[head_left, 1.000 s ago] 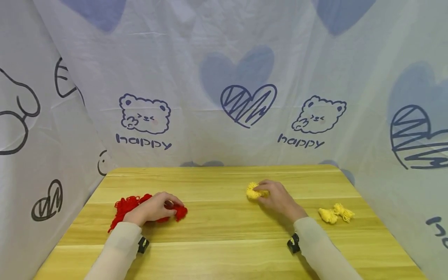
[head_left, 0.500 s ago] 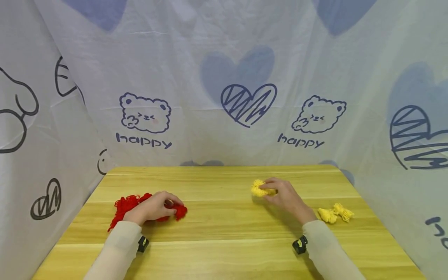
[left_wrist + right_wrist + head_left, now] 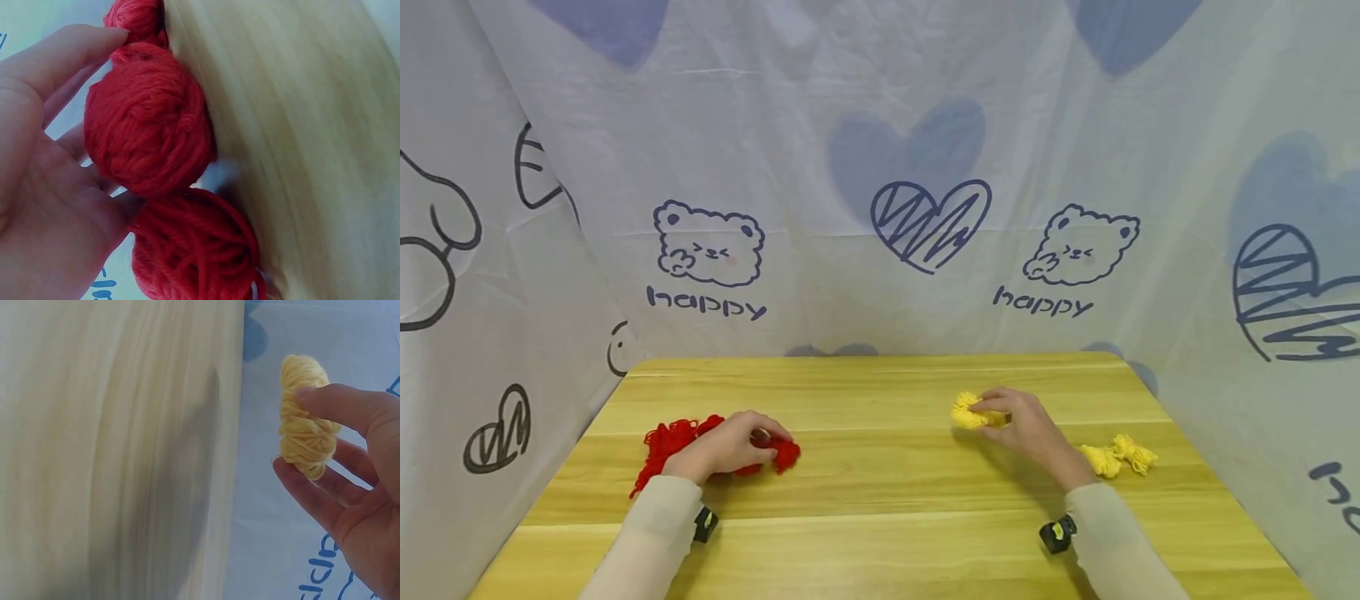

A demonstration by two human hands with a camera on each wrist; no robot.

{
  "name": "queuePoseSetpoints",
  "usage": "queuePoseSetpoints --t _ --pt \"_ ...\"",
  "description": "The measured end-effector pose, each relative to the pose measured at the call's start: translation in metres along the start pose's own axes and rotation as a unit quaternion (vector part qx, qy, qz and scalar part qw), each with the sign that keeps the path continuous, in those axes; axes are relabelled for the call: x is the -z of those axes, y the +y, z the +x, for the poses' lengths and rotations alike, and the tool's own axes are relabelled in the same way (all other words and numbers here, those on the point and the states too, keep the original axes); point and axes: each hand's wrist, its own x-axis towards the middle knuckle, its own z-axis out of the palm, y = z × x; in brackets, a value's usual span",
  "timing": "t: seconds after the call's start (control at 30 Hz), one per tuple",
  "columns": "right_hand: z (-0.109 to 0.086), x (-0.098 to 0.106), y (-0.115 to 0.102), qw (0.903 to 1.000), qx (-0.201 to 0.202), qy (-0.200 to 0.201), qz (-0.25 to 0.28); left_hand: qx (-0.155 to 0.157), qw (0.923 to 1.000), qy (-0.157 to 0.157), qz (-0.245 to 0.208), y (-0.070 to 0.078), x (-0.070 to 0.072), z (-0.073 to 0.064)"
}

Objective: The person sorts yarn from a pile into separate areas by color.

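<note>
My left hand [image 3: 724, 447] is curled at a row of red yarn balls on the table's left side. Its thumb and forefinger pinch the endmost red yarn ball [image 3: 786, 455]. The left wrist view shows that small ball [image 3: 135, 19] at the thumb tip, a rounder one [image 3: 147, 125] before the palm and a looser-wound one [image 3: 197, 247] below. My right hand [image 3: 1028, 431] holds a yellow yarn bundle [image 3: 967, 412] between thumb and fingers, above the table. In the right wrist view the bundle [image 3: 306, 437] is long and narrow, and a shadow falls on the wood.
Two more yellow yarn bundles [image 3: 1120, 457] lie at the right, partly behind my right wrist. Loose red yarn [image 3: 666, 446] spreads behind my left hand. The wooden table [image 3: 865, 533] meets a printed white cloth [image 3: 820, 275] along its back edge.
My right hand has moved to the right with the yellow yarn bundle, rising a little and then dipping back. The left hand and the red yarn have stayed in place.
</note>
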Motion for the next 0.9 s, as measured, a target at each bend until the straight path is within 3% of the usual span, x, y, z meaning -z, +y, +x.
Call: queuePoseSetpoints --t 0.9 --pt "-0.041 0.044 0.019 0.998 -0.056 -0.025 0.011 0.003 1.0 -0.003 -0.002 0.003 0.0 -0.003"
